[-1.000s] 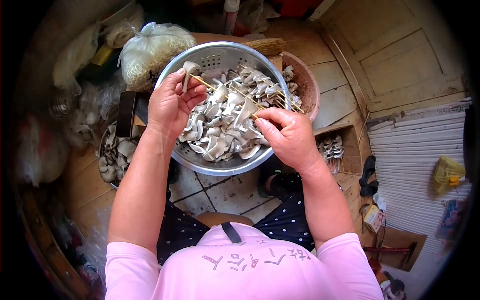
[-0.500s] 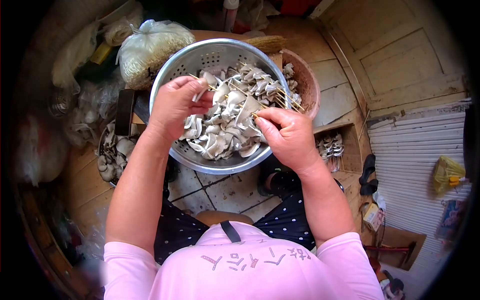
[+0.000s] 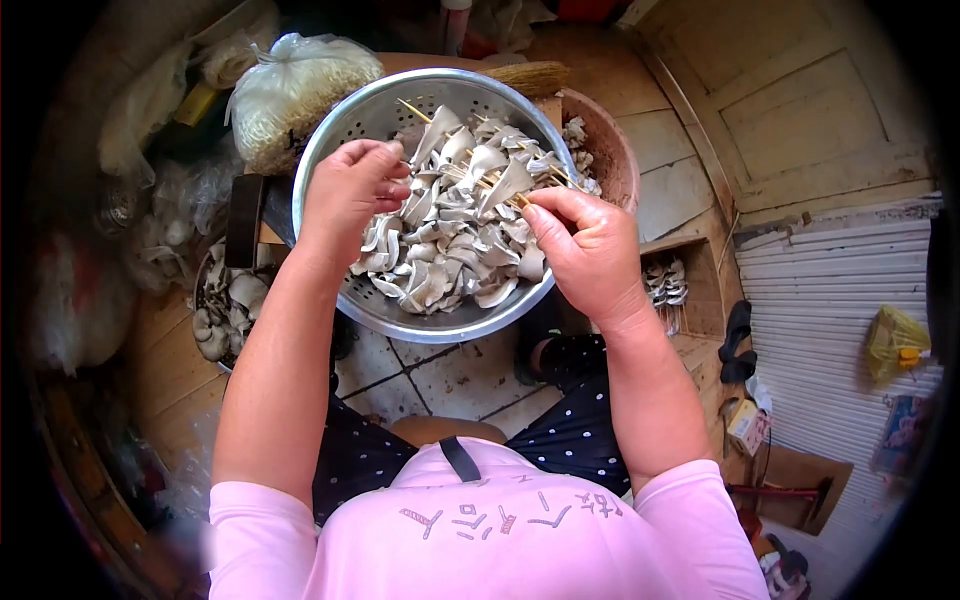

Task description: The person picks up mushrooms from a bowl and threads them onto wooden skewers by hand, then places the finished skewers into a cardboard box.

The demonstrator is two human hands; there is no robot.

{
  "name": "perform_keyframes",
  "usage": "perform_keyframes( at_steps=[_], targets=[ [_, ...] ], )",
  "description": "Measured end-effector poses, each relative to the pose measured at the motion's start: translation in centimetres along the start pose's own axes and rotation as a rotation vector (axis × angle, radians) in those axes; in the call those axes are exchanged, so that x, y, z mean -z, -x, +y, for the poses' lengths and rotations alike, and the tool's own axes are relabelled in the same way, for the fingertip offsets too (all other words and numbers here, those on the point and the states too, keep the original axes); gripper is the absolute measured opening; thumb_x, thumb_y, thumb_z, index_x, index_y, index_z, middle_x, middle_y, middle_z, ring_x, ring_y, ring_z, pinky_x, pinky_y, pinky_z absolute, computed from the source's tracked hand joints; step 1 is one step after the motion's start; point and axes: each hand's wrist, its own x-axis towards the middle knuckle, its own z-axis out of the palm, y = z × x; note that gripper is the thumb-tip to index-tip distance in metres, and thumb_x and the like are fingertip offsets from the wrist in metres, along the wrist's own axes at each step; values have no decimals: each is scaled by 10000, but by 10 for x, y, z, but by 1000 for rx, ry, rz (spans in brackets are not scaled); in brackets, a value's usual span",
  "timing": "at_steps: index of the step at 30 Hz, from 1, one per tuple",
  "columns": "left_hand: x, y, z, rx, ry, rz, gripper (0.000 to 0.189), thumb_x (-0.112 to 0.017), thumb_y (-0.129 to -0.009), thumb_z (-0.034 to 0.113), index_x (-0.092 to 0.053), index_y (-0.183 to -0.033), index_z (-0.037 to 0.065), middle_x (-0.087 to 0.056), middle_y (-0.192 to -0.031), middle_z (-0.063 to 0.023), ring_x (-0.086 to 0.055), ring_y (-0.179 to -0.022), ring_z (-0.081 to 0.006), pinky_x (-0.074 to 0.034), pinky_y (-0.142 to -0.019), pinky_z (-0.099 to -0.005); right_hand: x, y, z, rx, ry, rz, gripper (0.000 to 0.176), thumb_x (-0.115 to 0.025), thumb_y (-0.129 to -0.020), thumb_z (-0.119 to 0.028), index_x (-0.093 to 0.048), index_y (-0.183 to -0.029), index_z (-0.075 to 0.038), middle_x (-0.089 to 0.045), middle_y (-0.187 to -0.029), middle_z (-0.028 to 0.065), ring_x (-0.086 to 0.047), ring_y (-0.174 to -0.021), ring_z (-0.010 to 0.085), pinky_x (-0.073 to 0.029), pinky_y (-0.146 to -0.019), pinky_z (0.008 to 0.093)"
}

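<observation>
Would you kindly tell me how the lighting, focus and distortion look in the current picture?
Head view: a round black border, suggesting wide-angle distortion; head view: pale highlights on the metal colander's rim; head view: mushrooms fairly crisp and well lit; head view: plastic bags at far left dim and soft.

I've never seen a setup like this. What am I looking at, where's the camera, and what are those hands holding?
There's no machine here, just a person's two bare hands. The camera sits on their head, looking forward and down. In front is a metal colander heaped with greyish pieces that look like mushroom. The right hand pinches the end of a thin stick. The left hand is at the colander's other side; I see nothing in it. A clear bag and a pinkish basin stand beyond.
</observation>
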Motion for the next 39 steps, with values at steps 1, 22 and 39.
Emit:
perform_keyframes(
  at_steps=[1, 22, 39],
  targets=[
    [4, -6, -8, -15, -119, -37, 232, -656, -851, 203, -655, -982, 11, -692, -868, -94, -660, -718, -167, -529, -665, -307, -1, 0, 2, 33, -2, 11, 134, -666, -841, -116, -712, -928, -26, -692, -792, 145, -676, -693, 258, -522, -649, 334],
    [-12, -9, -20, 58, -124, -62, 123, -631, -895, 166, -579, -894, 54, -687, -778, -55, -626, -619, -131, -495, -580, -260, 6, 7, -5, 19, 8, -55, 131, -655, -830, -137, -710, -905, -44, -696, -812, 141, -685, -738, 291, -531, -674, 351],
    [13, 2, 12, -66, 424, -23, 145, -599, -896, 36, -589, -1041, 26, -630, -894, -72, -677, -804, -181, -585, -746, -346, -3, 8, -4, 52, 56, -97, 136, -652, -839, -136, -711, -919, -44, -702, -832, 138, -680, -758, 289, -529, -690, 354]
  ],
)
